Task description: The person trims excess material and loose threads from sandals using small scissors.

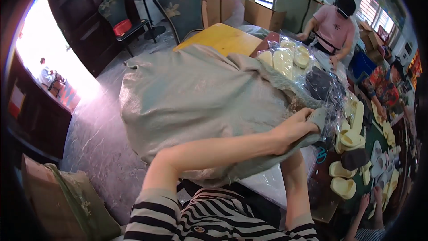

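A large grey-beige woven sack (191,93) lies on its side across the table in front of me, its mouth towards the right. My left hand (298,130) reaches across and is closed on the edge of the sack's mouth. My right forearm (298,192) comes up from below and passes behind the sack's lower edge, so my right hand is hidden. Just beyond the mouth lie slippers in clear plastic bags, pale yellow ones (285,60) and a dark grey bundle (323,82).
Loose yellow slippers (343,187) and grey ones (379,160) cover the green table at right. A co-worker in pink (336,27) sits beyond; others' hands work at far right. A yellow tabletop (220,38), chairs (178,4) and cardboard boxes (263,15) stand behind.
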{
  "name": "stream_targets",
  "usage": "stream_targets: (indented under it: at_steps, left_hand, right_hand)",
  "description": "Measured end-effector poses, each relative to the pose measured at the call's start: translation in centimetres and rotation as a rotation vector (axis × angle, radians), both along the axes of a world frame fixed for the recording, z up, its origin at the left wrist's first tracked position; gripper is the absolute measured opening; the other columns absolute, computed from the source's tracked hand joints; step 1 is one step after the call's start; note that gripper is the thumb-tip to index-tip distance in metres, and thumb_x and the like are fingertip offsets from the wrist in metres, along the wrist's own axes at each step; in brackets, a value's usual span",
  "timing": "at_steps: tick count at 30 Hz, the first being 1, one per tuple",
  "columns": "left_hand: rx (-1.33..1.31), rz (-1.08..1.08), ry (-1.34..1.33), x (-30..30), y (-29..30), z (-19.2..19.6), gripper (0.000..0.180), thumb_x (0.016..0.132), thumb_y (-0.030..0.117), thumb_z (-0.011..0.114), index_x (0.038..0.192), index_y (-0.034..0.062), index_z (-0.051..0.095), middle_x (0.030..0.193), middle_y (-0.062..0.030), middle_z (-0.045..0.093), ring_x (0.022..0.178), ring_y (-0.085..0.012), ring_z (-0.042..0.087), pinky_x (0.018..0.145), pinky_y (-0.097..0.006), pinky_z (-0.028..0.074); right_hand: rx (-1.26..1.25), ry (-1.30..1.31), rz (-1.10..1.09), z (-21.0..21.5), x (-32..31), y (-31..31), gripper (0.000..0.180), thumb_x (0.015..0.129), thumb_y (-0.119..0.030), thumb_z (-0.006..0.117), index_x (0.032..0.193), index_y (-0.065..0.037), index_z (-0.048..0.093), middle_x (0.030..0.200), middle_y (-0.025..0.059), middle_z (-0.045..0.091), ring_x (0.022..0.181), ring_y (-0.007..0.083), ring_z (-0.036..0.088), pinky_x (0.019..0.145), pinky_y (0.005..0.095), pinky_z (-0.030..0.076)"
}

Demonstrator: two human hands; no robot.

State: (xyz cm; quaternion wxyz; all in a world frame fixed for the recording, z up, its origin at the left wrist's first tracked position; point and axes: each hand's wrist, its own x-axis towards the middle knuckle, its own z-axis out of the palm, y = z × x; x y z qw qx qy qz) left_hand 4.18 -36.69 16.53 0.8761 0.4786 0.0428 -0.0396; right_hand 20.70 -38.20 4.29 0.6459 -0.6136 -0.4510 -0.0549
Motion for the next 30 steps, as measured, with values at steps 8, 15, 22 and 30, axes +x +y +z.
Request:
stream_targets:
  at_steps: [8,15,22,30]
  left_hand:
    - [2.146,-0.202,-0.178,-13.8,18.3,1.6,0.072,0.088,0.007,0.054,0.149,0.0395,0.036,0.11,-0.0162,0.054,0.09,-0.0321,0.066,0.074,-0.045,0.056]
    - [2.788,0.737,-0.281,-27.1,39.2,5.0,0.047,0.081,0.004,0.058,0.128,0.0105,0.058,0.106,-0.0073,0.059,0.091,-0.0263,0.062,0.073,-0.041,0.053]
    - [2.542,0.94,0.591,-22.6,37.7,1.3,0.064,0.083,0.001,0.055,0.145,0.0044,0.041,0.139,-0.0192,0.048,0.127,-0.0343,0.048,0.1,-0.042,0.043]
    - [2.294,0.665,0.302,-17.9,20.0,-6.8,0.095,0.073,0.015,0.073,0.156,0.0148,0.026,0.162,-0.0206,0.014,0.148,-0.0464,0.01,0.115,-0.066,0.013]
  right_hand:
    - [0.003,0.438,0.276,1.1,0.2,3.5,0.042,0.095,-0.019,0.057,0.134,-0.003,0.054,0.129,0.0128,0.059,0.108,0.0194,0.06,0.097,0.0339,0.047]
    - [-0.565,-0.109,0.61,12.8,-6.4,7.0,0.03,0.094,-0.026,0.057,0.114,-0.004,0.061,0.102,0.011,0.066,0.095,0.018,0.061,0.087,0.0311,0.046]
    - [-0.56,-0.006,0.32,11.4,-7.6,15.5,0.044,0.098,-0.036,0.051,0.124,-0.001,0.06,0.117,0.0164,0.066,0.108,0.0304,0.06,0.096,0.0365,0.044]
    - [-0.536,0.181,0.544,13.1,-7.5,13.0,0.044,0.1,-0.036,0.052,0.13,-0.004,0.058,0.123,0.0153,0.064,0.111,0.0277,0.06,0.098,0.0342,0.044]
